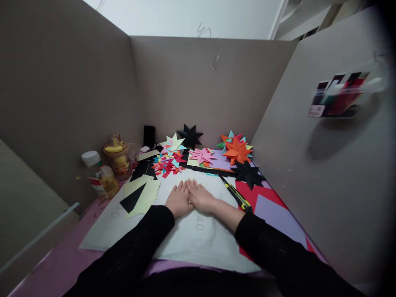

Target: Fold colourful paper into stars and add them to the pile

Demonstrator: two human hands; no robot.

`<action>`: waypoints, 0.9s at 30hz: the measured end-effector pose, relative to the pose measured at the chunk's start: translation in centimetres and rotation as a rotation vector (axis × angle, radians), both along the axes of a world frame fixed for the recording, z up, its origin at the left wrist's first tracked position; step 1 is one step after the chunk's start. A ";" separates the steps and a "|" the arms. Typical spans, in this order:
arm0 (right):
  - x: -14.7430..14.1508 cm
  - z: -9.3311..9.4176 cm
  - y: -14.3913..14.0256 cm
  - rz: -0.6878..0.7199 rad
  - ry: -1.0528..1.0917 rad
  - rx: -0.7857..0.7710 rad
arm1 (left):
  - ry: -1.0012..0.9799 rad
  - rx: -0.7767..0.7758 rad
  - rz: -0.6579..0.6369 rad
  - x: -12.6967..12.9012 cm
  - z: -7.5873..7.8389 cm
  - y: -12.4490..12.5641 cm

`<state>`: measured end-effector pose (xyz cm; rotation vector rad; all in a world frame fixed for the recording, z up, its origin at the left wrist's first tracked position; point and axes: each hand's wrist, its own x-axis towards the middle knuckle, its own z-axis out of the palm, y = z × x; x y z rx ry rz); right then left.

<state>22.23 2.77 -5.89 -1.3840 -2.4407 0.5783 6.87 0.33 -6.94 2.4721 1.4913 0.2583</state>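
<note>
We pressed both hands flat, fingers extended, side by side: left hand (178, 200) and right hand (201, 197) touching on a pale sheet (198, 185) atop the cutting mat (188, 239), apparently creasing it; next needs firm, even pressure. The sheet's edges lay largely hidden.

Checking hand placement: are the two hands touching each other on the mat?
Touching. The head view shows the left hand and right hand pressed side by side, no gap, flat on the mat.

Matt paper stars (236, 150), smooth translucent cutting mat (192, 235), plastic bottle (102, 175), matt cardboard walls (198, 82).
</note>
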 end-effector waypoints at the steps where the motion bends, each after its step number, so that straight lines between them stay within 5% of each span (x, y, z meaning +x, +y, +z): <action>1: -0.1 -0.4 -0.7 0.036 -0.071 -0.024 | 0.020 -0.001 -0.006 0.0 0.1 0.0; 14: -0.3 0.6 -1.7 -0.078 -0.225 -0.142 | 0.103 0.040 0.009 -0.1 0.1 0.1; 21: -0.1 1.2 -0.1 0.038 -0.175 -0.084 | 0.056 0.025 0.023 0.1 -0.1 0.1; 27: -0.3 0.6 0.8 0.005 -0.210 -0.085 | 0.038 0.044 0.024 0.1 -0.2 0.1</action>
